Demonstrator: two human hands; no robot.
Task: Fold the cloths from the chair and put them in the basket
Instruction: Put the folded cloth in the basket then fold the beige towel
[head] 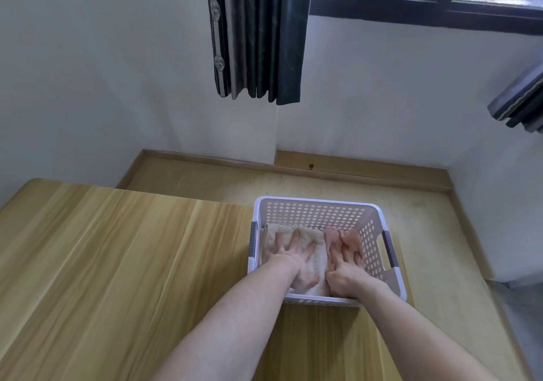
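Inside the basket, both hands hide much of the cloths.

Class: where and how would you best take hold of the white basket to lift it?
Probably by the cut-out handle in the right wall of the white basket, coming from the right, outside. The matching left handle suits the other hand. Curl fingers through each opening.
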